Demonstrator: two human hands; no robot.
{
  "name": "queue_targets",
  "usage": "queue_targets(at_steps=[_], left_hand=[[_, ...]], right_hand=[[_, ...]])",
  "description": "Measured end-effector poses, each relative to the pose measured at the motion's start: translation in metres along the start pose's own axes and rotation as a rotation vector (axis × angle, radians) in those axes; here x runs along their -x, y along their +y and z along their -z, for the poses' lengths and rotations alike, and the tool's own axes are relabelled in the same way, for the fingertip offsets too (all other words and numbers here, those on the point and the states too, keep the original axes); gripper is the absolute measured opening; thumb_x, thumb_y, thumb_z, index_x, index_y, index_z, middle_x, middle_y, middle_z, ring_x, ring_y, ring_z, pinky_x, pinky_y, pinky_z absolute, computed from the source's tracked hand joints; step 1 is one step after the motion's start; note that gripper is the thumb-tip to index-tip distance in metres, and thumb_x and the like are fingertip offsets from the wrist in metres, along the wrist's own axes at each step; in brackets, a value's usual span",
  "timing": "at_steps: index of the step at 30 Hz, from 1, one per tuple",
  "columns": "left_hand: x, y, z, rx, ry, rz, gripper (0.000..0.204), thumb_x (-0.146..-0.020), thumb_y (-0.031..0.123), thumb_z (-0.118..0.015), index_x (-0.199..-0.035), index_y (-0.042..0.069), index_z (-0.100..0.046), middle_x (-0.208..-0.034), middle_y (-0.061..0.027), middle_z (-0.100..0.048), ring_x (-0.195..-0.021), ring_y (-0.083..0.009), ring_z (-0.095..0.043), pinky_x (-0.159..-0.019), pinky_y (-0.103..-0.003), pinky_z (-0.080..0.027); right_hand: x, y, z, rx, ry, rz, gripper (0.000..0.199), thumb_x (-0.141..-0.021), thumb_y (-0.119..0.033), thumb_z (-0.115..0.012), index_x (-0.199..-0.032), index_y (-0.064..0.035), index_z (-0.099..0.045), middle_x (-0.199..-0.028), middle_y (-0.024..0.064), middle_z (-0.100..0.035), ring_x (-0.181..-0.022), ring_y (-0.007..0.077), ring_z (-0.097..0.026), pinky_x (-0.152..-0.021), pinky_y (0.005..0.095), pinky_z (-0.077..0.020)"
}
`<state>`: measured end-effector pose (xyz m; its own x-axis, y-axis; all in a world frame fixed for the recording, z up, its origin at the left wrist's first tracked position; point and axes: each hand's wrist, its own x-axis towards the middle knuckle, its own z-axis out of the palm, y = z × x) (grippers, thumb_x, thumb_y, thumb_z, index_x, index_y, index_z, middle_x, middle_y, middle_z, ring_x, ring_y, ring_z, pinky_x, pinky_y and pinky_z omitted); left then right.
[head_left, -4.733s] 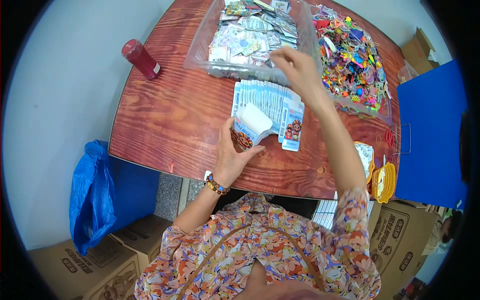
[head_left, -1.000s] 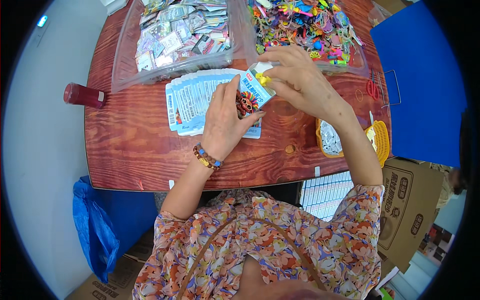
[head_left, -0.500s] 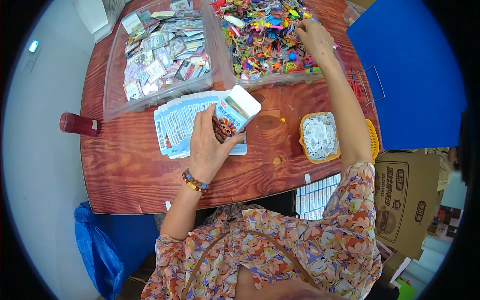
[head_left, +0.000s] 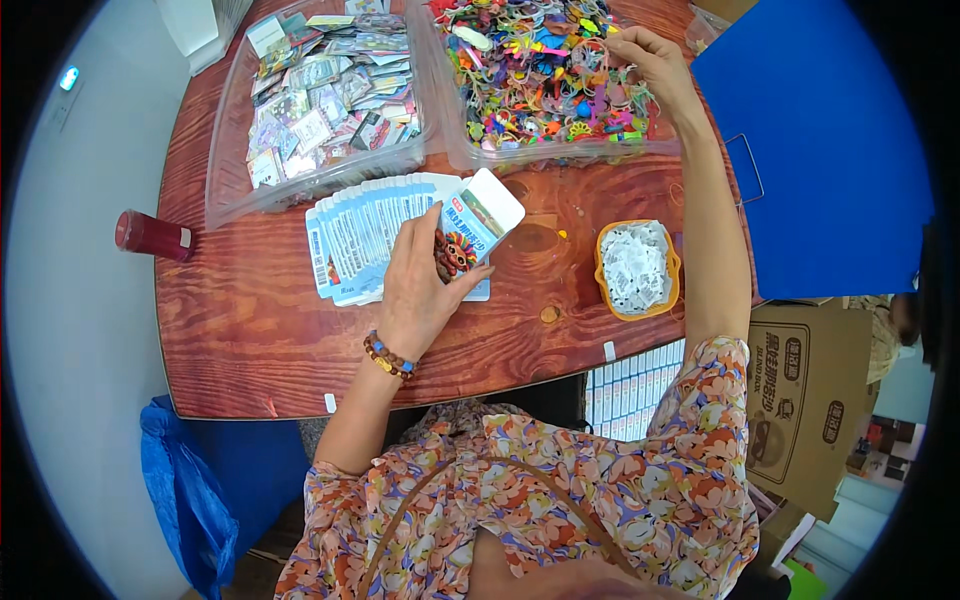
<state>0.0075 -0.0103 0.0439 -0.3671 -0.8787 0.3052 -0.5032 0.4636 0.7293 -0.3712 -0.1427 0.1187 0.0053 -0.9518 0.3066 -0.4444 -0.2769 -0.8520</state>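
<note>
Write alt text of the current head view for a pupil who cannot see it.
A left hand holds an open blue box by a fan of similar cartons, while the right hand is at a clear bin of colourful trinkets. On the wooden table are also a bin of small packets and a yellow basket of white sachets.

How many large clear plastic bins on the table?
2: packet bin, beyond the fanned cartons; trinket bin, to its right, at the right hand. Others may lie out of frame.
</note>
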Motion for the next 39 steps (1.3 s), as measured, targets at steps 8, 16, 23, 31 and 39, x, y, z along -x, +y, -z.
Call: queue_targets(at_steps=[8, 16, 23, 31, 39], left_hand=[[-0.001, -0.001, -0.003, -0.016, -0.006, 0.025, 0.079, -0.068, 0.019, -0.086, -0.131, -0.003, -0.044, -0.106, -0.0199, -0.053, -0.096, -0.0359, -0.055, -0.083, -0.043, -0.048], [0.006, 0.001, -0.01, -0.038, 0.05, -0.05, 0.08, -0.066, 0.018, -0.087, -0.13, -0.003, -0.044, -0.104, -0.0195, -0.053, -0.095, -0.0364, -0.056, -0.083, -0.043, -0.048], [0.015, 0.006, -0.009, -0.049, 0.056, -0.015, 0.081, -0.065, 0.016, -0.087, -0.131, -0.003, -0.044, -0.104, -0.0186, -0.054, -0.095, -0.0349, -0.057, -0.081, -0.043, -0.049], [0.02, 0.005, -0.021, -0.048, 0.038, -0.047, 0.084, -0.066, 0.014, -0.087, -0.135, -0.002, -0.042, -0.108, -0.0191, -0.052, -0.098, -0.036, -0.056, -0.084, -0.043, -0.049], [0.029, 0.004, -0.031, 0.063, -0.021, 0.069, 0.083, -0.067, 0.021, -0.088, -0.133, -0.004, -0.044, -0.111, -0.0201, -0.054, -0.101, -0.0355, -0.056, -0.085, -0.042, -0.049]], right_hand=[[0.022, -0.049, -0.025, -0.207, -0.133, -0.12, 0.016, -0.097, -0.023, -0.061, -0.099, -0.0082, -0.068, -0.087, 0.0002, -0.069, -0.078, 0.0055, -0.066, -0.059, 0.0215, -0.0538], [0.085, -0.102, -0.094, -0.319, -0.295, -0.264, 0.019, -0.097, -0.022, -0.059, -0.098, -0.004, -0.065, -0.086, 0.0057, -0.072, -0.072, 0.0103, -0.07, -0.062, 0.0217, -0.0586], [0.113, -0.111, -0.12, -0.124, -0.41, -0.328, 0.02, -0.097, -0.016, -0.058, -0.107, -0.001, -0.066, -0.09, 0.0032, -0.07, -0.081, 0.0085, -0.069, -0.065, 0.0209, -0.0554], [0.143, -0.113, -0.131, 0.245, -0.471, -0.057, 0.02, -0.096, -0.01, -0.057, -0.109, 0.0016, -0.067, -0.09, 0.0031, -0.069, -0.076, 0.0092, -0.063, -0.07, 0.0257, -0.0514], [0.161, -0.104, -0.083, -0.051, -0.186, 0.04, 0.022, -0.097, -0.01, -0.058, -0.113, 0.0015, -0.065, -0.092, 0.004, -0.069, -0.083, 0.0073, -0.064, -0.07, 0.023, -0.0518]])
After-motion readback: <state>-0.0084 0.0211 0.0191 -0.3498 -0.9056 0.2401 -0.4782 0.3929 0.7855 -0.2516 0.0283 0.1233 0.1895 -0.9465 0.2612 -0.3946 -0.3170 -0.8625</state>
